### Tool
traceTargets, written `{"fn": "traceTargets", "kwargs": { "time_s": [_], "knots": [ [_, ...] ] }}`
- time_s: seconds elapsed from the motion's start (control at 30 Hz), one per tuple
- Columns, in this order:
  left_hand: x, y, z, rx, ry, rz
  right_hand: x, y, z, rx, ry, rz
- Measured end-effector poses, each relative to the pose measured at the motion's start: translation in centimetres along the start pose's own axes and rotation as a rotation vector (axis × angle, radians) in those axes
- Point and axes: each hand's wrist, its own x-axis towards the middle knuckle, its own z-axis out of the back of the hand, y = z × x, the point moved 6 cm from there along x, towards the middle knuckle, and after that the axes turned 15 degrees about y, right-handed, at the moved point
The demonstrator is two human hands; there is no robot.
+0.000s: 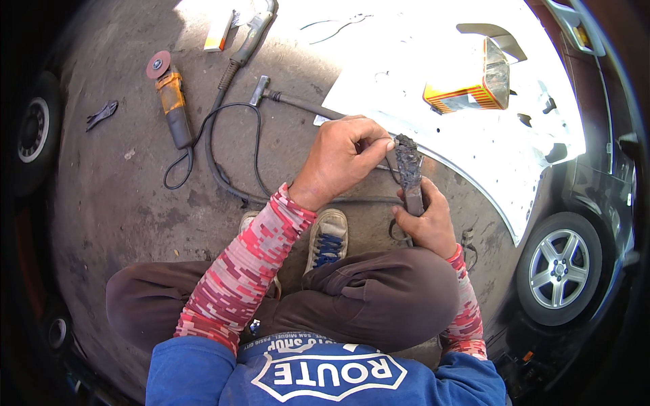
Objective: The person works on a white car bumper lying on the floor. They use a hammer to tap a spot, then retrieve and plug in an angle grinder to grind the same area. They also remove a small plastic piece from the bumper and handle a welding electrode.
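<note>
My right hand [429, 220] is wrapped round the lower end of a dark, bar-shaped piece [409, 172]. Its upper end looks charred, lumpy and ragged; I cannot tell its kind. Beside that end, my left hand [349, 159] is closed with thumb and forefinger pinched together. Whatever those fingertips hold, if anything, is too small to name. A hammer [305, 105] lies on the ground just beyond my left hand, its handle partly behind the hand. The thick black cable [365, 199] passes beneath both hands.
An angle grinder [175, 108] with its cord lies at left, near a dark glove [101, 115]. A torch-like handle [254, 32] and a small box [218, 30] lie farther off. On the white panel [379, 88] stands an orange-striped container [467, 91]. A car wheel [559, 269] is at right.
</note>
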Motion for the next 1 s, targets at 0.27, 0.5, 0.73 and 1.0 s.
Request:
{"fn": "traceTargets", "kwargs": {
  "time_s": [0.27, 0.5, 0.73, 1.0],
  "knots": [
    [-0.1, 0.7, -0.2, -0.028, -0.002, 0.038, 0.1, 0.1, -0.3, 0.034, 0.037, 0.029],
    [-0.1, 2.7, -0.8, -0.161, 0.038, 0.161, 0.3, -0.8, -1.0, 0.221, 0.136, -0.017],
    [-0.6, 7.3, -0.4, -0.401, -0.070, 0.373, 1.2, -3.0, 0.5, 0.330, 0.132, -0.063],
    [-5.8, 15.7, 0.0, 0.184, 0.073, 0.719, 3.3, -4.6, 3.0, 0.427, 0.158, -0.076]
  ]
}}
